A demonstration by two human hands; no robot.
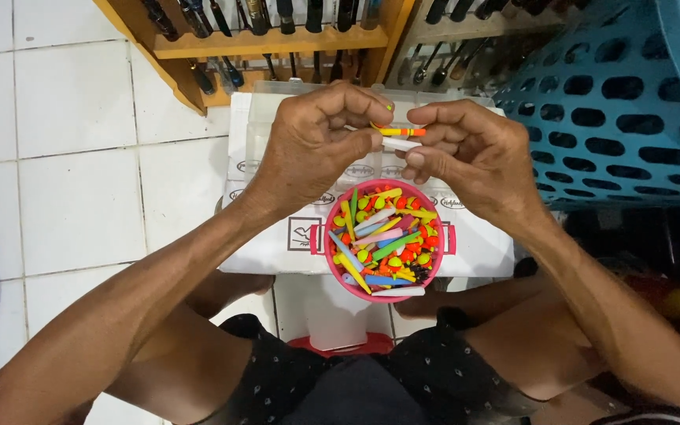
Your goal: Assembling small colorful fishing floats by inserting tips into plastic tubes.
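Small float gets pinched between left hand and right hand fingertips over the pink bowl, best kept steady and level.

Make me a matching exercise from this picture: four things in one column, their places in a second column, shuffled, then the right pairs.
Things
1. Small orange and yellow float
2. Round pink plastic bowl of mixed bright floats
3. Blue plastic basket with slotted holes
4. Wooden rack of dark-handled tools

Places
A. At the far right, beside the white box
B. Pinched between the fingertips of the left hand and the right hand
C. At the top, standing on the white floor tiles
D. On the white box, below both hands

Pairs: 1-B, 2-D, 3-A, 4-C
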